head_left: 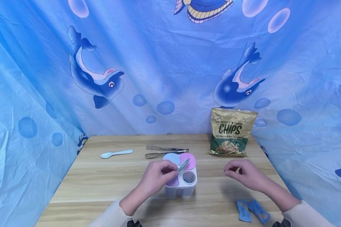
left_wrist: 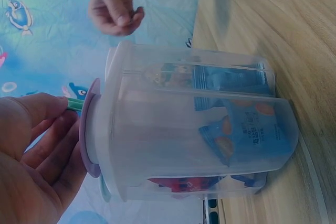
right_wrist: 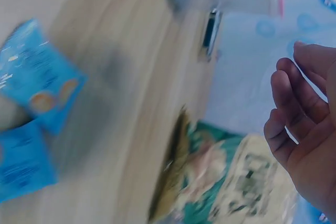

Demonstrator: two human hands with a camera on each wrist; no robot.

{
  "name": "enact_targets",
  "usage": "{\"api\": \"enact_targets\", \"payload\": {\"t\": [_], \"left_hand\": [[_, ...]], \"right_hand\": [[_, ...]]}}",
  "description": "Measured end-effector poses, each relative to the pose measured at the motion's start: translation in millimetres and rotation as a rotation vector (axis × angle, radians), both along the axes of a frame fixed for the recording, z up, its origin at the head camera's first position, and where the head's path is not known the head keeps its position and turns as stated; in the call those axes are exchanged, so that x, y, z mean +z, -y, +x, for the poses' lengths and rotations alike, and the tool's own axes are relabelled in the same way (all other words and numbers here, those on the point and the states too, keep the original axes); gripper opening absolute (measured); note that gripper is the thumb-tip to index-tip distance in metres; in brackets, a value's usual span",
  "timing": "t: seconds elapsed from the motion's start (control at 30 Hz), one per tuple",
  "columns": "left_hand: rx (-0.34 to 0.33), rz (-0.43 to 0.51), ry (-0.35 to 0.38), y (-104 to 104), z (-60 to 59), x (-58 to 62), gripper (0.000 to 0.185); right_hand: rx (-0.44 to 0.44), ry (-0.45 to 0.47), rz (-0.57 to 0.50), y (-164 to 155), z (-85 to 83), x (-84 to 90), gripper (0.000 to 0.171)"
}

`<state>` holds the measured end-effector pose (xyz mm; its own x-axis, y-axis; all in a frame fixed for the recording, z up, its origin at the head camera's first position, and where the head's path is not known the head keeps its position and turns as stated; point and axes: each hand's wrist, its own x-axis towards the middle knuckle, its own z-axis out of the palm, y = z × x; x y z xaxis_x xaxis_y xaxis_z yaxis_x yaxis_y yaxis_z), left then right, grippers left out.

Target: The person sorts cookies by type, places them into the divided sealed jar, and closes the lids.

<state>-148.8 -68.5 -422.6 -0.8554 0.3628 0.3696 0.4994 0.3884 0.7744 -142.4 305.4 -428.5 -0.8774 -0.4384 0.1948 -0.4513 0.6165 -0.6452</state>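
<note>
My left hand (head_left: pixel 159 174) pinches a round green lid (head_left: pixel 183 165), tilted on edge above the storage container (head_left: pixel 179 193). Blue, pink and purple lids cover three of its round openings; the front right opening (head_left: pixel 188 177) is uncovered. Through the clear wall in the left wrist view, blue snack packets (left_wrist: pixel 247 129) and a red packet (left_wrist: pixel 184 183) show inside. Away to the container's right, my right hand (head_left: pixel 244 173) hovers over the table, its fingers loosely bent with nothing between them. Nearest below it lie two small blue packets (head_left: pixel 243 211).
A gold and green chips bag (head_left: pixel 230 132) stands at the back right of the wooden table (head_left: pixel 102 186). Metal tongs (head_left: pixel 166 152) lie behind the container, and a pale blue spoon (head_left: pixel 116 153) is at the left. A blue dolphin-print curtain (head_left: pixel 170 69) surrounds the table.
</note>
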Motion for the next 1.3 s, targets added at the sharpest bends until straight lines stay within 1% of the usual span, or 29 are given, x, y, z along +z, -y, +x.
{"api": "enact_targets", "payload": {"t": [0.13, 0.37, 0.47, 0.53, 0.67, 0.77, 0.83, 1.0, 1.3], "left_hand": [[0.002, 0.002, 0.003, 0.5, -0.6, 1.0, 0.013], [-0.002, 0.001, -0.002, 0.7, -1.2, 0.1, 0.012], [-0.003, 0.001, -0.003, 0.8, -1.0, -0.6, 0.012], [-0.002, 0.002, -0.004, 0.6, -1.0, -0.7, 0.012], [-0.003, 0.003, -0.005, -0.2, -1.3, -0.5, 0.011], [-0.005, 0.003, 0.006, -1.1, -1.4, -0.4, 0.011], [-0.007, 0.004, 0.013, -1.4, -1.2, -0.4, 0.010], [-0.008, 0.004, 0.012, -1.5, -0.3, -0.2, 0.010], [0.001, 0.005, 0.017, -0.1, 1.4, 1.3, 0.010]], "right_hand": [[-0.025, 0.063, 0.020, -20.4, 6.3, -12.0, 0.007], [-0.015, 0.171, 0.058, -47.0, 17.6, -34.4, 0.011], [0.001, 0.218, 0.044, -53.4, 21.9, -41.4, 0.012], [0.029, 0.246, 0.022, -57.0, 24.0, -45.8, 0.012], [0.082, 0.336, 0.000, -63.5, 25.8, -57.9, 0.016], [0.094, 0.389, -0.002, -66.1, 26.4, -67.6, 0.020], [0.090, 0.398, -0.002, -67.0, 26.5, -73.3, 0.022], [0.047, 0.414, 0.025, -68.5, 27.4, -83.4, 0.022], [0.015, 0.451, 0.061, -70.3, 28.4, -89.5, 0.025]]}}
